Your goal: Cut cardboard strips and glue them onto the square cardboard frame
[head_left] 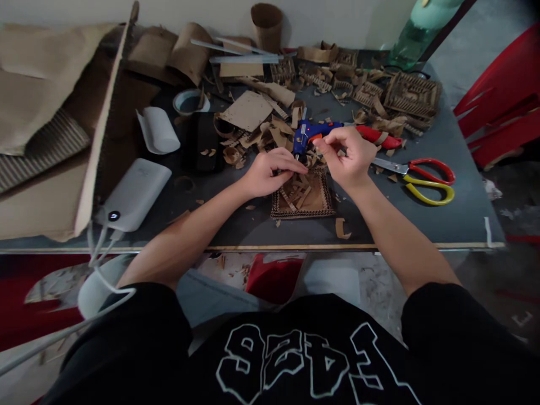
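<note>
Cardboard square (318, 202) under both hands' grip, left hand (265, 174), right hand (348, 157)

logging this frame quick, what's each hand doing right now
Left hand: fingers curled, pinching cardboard strips on the square cardboard piece.
Right hand: closed in a pinch; what it holds is too small to tell.

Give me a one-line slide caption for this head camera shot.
Both hands, left hand and right hand, pinch cardboard strips over a square cardboard mat, glue gun and scissors nearby.
</note>
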Available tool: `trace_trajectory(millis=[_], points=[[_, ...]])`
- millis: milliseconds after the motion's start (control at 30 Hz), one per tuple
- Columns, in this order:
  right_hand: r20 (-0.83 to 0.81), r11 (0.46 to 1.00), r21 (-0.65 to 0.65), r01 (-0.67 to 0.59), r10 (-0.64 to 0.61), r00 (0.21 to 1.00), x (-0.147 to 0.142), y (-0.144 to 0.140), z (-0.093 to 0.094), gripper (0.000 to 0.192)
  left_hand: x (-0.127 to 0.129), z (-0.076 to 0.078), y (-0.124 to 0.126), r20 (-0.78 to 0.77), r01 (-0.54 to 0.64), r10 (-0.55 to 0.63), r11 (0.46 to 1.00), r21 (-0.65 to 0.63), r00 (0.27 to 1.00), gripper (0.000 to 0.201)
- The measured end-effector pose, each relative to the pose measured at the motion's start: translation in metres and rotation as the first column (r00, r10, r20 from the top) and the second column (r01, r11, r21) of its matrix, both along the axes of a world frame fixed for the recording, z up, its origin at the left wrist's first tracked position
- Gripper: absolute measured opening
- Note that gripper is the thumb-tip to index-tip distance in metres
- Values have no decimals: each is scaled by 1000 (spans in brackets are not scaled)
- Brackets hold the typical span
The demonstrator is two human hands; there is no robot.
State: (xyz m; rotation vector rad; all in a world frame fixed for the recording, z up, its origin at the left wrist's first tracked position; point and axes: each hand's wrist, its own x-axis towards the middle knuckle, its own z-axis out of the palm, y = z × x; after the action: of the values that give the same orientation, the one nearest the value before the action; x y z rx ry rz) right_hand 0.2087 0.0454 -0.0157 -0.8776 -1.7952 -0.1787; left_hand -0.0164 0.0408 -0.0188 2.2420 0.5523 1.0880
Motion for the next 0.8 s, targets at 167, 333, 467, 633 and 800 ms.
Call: trace_trajectory(millis=[167,333,467,633,800], points=[[21,996,-86,11,-10,1000,-1,0,-3,51,-5,6,0,23,-34,36,994,-106,999,29],[91,996,-68,-51,57,994,-5,-2,0,47,-4,8,-3,-57,-78,71,988,-130,996,27],[89,994,-35,-103,106,990,-7,-5,4,42,-3,6,-3,-87,-81,75,994,-74,993,39],[118,930,-148,-338,356,927,-6,-9,10,42,-1,-3,2,-40,-177,176,984,-35,984,48],[201,918,-206,-340,380,903,-5,-6,6,33,-1,-9,6,8,-223,224,974,-24,975,56]])
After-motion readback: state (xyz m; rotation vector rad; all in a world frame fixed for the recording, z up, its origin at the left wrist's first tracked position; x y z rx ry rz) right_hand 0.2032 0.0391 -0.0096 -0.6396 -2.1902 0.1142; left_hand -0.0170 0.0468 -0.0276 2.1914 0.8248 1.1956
